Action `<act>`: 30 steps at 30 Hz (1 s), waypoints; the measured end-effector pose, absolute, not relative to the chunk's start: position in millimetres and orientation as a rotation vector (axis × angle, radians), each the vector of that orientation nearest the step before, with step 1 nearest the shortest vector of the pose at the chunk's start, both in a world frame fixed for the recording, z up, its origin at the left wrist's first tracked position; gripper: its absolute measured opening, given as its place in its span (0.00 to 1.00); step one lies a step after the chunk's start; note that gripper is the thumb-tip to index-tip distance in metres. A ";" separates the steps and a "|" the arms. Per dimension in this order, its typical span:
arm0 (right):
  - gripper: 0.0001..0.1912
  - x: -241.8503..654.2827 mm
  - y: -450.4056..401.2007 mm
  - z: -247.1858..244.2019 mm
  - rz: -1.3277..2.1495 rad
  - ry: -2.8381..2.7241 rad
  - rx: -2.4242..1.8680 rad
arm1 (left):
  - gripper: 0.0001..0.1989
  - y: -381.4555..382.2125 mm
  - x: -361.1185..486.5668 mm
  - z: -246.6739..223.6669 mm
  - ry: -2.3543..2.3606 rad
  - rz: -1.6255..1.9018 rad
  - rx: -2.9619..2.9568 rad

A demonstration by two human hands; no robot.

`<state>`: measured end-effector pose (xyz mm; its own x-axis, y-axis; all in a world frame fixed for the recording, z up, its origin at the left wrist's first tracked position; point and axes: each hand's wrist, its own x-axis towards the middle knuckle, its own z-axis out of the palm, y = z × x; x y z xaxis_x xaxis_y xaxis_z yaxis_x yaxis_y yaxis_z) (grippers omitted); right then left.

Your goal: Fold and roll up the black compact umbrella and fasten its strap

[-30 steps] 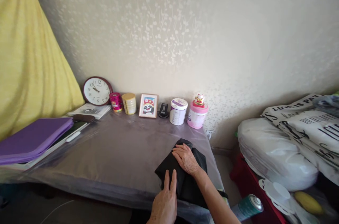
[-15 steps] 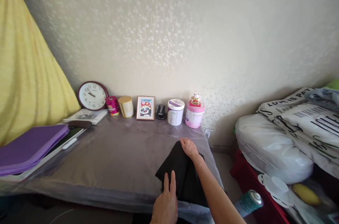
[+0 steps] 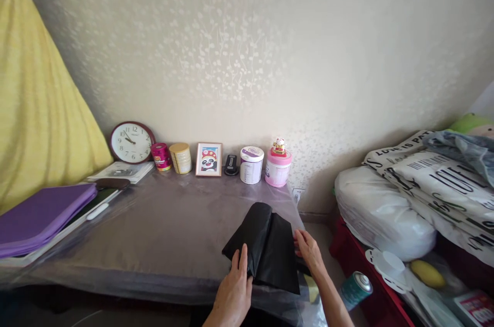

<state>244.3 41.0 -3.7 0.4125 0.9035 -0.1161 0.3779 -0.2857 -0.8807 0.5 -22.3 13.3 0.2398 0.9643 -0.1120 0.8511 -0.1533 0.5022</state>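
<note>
A folded black sheet, thin and slightly shiny, lies near the front right corner of the table with a raised fold down its middle. My left hand rests against its near left side, fingers stretched out and pointing away from me. At the sheet's right edge, my right hand has its fingers bent closed on the margin; the fingertips are partly hidden. A dark strip shows just below that hand, and a small yellowish patch shows at the table corner.
Along the wall stand a clock, tins, a framed panda picture, a white tub and a pink tub topped by a figurine. Purple folders lie left. A spray can and red box are right.
My right hand has moved from the sheet's far edge to its right edge. The black sheet now shows more of its right half. My left hand has shifted slightly left.
</note>
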 end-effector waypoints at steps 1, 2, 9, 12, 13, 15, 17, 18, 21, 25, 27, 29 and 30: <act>0.22 240.9 37.2 -3.0 0.822 -1.100 -1.846 | 0.32 -21.5 -1.1 14.6 1.642 0.336 2.040; 0.23 237.1 34.1 -1.4 0.813 -1.114 -1.841 | 0.32 -20.7 -2.8 15.5 1.625 0.348 2.024; 0.26 214.8 29.9 14.5 0.693 -1.161 -1.833 | 0.32 -13.9 -11.3 7.5 1.506 0.513 1.964; 0.23 208.5 34.4 19.4 0.637 -1.197 -1.784 | 0.32 -12.5 -11.5 8.8 1.529 0.514 1.963; 0.23 206.7 36.2 21.3 0.636 -1.209 -1.758 | 0.32 -12.5 -11.3 11.0 1.538 0.500 1.965; 0.23 203.1 40.4 26.5 0.647 -1.231 -1.703 | 0.32 -12.7 -10.9 16.6 1.553 0.461 1.973; 0.25 199.8 45.1 33.3 0.624 -1.251 -1.681 | 0.32 -13.4 -10.2 21.2 1.569 0.417 1.985; 0.25 198.1 47.5 37.1 0.595 -1.274 -1.686 | 0.32 -13.9 -9.7 22.6 1.582 0.398 1.991; 0.23 193.8 53.8 48.3 0.514 -1.382 -1.730 | 0.32 -15.5 -7.6 23.2 1.635 0.350 1.998; 0.23 188.1 58.9 60.8 0.652 -1.433 -1.745 | 0.32 -16.9 -6.1 24.6 1.658 0.305 1.997; 0.24 183.9 61.8 66.1 0.762 -1.376 -1.716 | 0.32 -16.6 -6.9 27.1 1.657 0.290 1.997; 0.26 177.9 66.7 69.9 0.835 -1.324 -1.648 | 0.32 -15.7 -7.9 28.9 1.655 0.281 2.001; 0.26 174.1 70.1 70.8 0.857 -1.305 -1.612 | 0.32 -15.2 -8.2 28.9 1.654 0.282 2.006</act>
<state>174.1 70.1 70.8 0.2144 0.9767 0.0092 0.3800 -0.0747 -0.9220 -8.2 -15.2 28.9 0.2324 0.9587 -0.1638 0.8505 -0.1186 0.5125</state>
